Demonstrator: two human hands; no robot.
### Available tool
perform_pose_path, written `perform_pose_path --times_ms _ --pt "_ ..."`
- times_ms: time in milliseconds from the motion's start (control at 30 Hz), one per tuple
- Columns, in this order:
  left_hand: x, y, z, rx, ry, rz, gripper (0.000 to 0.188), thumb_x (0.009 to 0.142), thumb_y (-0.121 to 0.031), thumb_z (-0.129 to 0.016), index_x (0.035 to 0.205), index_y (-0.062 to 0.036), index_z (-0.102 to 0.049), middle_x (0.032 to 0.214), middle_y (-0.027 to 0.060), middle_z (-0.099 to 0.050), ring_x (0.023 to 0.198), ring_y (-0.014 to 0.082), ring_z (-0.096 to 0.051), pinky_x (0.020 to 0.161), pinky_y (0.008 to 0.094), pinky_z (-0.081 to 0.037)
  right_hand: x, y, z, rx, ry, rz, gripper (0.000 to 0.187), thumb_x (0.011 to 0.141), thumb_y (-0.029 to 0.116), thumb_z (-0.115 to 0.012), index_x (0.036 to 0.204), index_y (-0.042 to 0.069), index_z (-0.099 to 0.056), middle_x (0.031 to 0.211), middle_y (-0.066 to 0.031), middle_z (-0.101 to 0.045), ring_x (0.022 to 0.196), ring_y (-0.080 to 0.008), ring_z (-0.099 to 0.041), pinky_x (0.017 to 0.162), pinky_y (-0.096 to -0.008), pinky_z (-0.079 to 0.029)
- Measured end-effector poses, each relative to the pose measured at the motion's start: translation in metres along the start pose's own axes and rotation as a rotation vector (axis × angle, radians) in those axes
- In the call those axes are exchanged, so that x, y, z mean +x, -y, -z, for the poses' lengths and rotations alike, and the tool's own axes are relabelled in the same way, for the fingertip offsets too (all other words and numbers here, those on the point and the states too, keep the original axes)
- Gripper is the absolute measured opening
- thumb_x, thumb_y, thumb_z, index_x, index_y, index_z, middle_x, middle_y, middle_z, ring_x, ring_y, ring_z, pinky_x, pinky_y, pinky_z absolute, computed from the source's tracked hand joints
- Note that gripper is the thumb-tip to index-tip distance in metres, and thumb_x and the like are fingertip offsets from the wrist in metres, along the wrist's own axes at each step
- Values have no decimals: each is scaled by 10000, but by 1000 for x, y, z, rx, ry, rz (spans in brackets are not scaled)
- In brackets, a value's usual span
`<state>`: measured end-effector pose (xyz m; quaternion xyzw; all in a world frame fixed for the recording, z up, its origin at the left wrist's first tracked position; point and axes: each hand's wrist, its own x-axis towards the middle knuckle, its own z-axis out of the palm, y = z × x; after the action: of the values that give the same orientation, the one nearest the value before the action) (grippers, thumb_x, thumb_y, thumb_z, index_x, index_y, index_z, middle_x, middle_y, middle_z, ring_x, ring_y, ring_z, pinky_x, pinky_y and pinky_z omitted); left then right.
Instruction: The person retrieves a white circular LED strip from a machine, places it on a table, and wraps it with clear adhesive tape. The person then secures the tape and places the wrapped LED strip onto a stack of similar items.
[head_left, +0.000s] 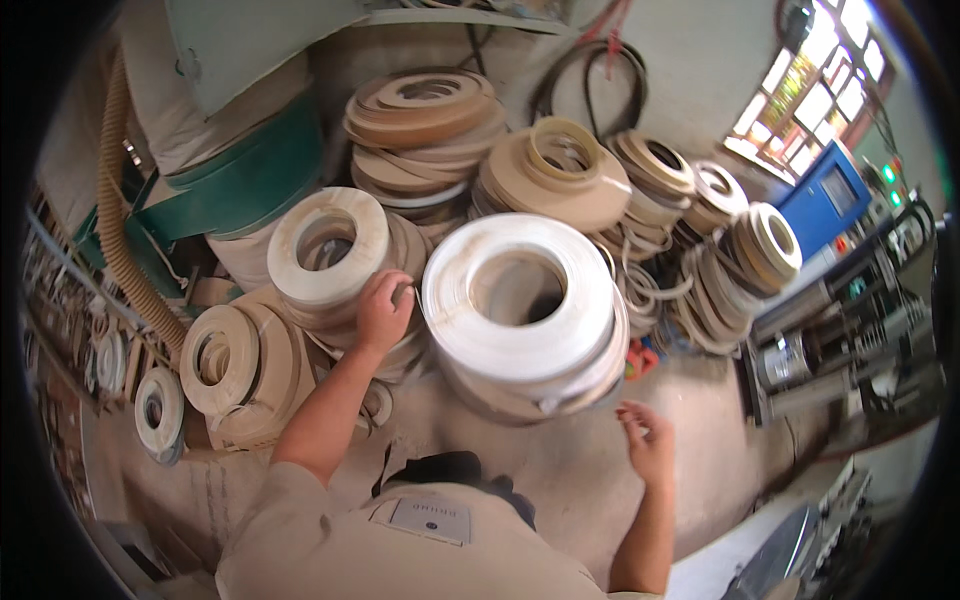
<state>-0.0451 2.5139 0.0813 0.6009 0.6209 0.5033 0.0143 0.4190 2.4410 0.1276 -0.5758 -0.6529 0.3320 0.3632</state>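
Observation:
A thick white roll of edge banding (440, 290) lies flat on top of a stack of rolls in front of me. My left hand (384, 312) hangs just left of it, beside another stack topped by a cream roll (283, 250). Its fingers are loosely bent with a gap to the thumb, and I see nothing in them. Below and right of the white roll, my right hand (650, 440) is held in the air, slightly blurred. Its fingers are bent and a little apart, with nothing visible between them. Neither hand appears to touch the white roll.
Several more stacks of banding rolls (425, 115) stand along the wall. Tan rolls (215, 375) lean at the left, near a ribbed hose (115, 180) and a green machine (245, 150). On the right are a blue control box (825, 200) and machinery (785, 360).

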Motion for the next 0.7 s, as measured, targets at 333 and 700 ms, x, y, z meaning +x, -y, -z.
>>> perform_pose_path --times_ms 333,700 --pt "41 113 14 462 -85 106 166 871 -195 -677 954 -60 -627 1066 148 -625 1034 374 -583 923 505 -462 360 269 -40 -349 299 719 301 953 217 -665 1164 5 -699 983 -166 -733 815 -273 -703 783 -353 -548" --pt "62 87 38 51 7 139 211 856 -222 -678 977 -53 -643 1123 189 -621 1039 397 -585 912 509 -461 696 570 -209 -794 -709 1060 379 835 262 -661 1182 113 -692 1222 -141 -681 1229 -331 -581 1032 -478 -475"
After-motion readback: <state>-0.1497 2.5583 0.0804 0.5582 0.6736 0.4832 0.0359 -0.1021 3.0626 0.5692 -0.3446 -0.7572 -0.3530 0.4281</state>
